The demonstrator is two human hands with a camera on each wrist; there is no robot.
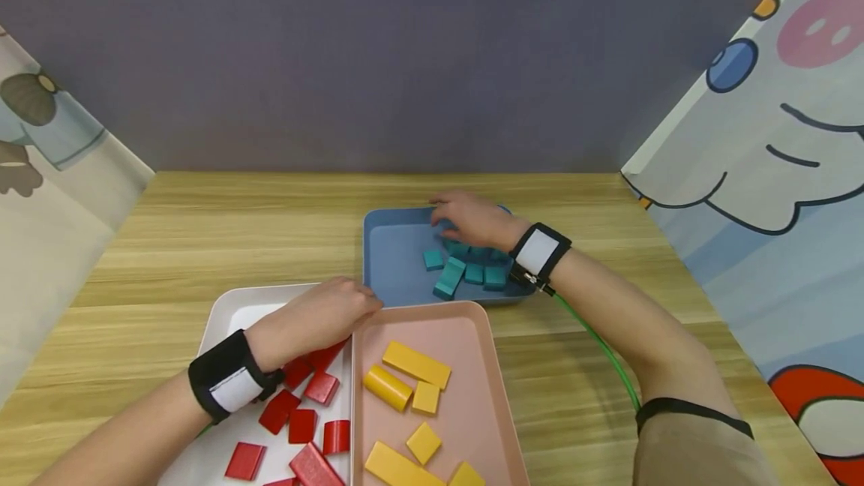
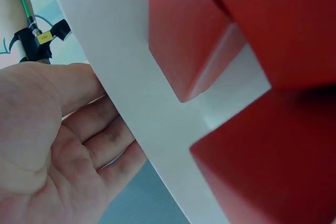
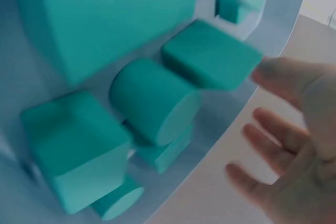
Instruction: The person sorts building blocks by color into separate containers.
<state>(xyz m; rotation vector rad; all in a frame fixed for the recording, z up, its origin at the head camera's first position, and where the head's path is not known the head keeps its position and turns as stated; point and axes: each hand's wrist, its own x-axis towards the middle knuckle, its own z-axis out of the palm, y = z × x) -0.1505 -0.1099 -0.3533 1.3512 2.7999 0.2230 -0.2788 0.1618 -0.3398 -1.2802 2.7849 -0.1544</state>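
Note:
At the far right corner of the white tray [image 1: 232,306], my left hand [image 1: 331,311] lies over the rim, palm down. Its loosely bent fingers [image 2: 113,140] pass behind the tray's wall in the left wrist view, their tips hidden. Red blocks [image 2: 184,35] sit inside that wall. Farther back, my right hand [image 1: 475,217] reaches over the blue tray [image 1: 398,246], fingers spread around nothing. In the right wrist view its thumb [image 3: 278,74] comes right up to the end of a flat teal block [image 3: 210,53]. Beside this block lies a teal cylinder [image 3: 155,100] among several teal blocks.
A pink tray [image 1: 466,366] with several yellow blocks [image 1: 417,364] stands against the white tray, just in front of the blue one. A green cable [image 1: 601,340] runs along the right forearm. A grey wall [image 1: 378,58] rises behind the wooden table [image 1: 256,223].

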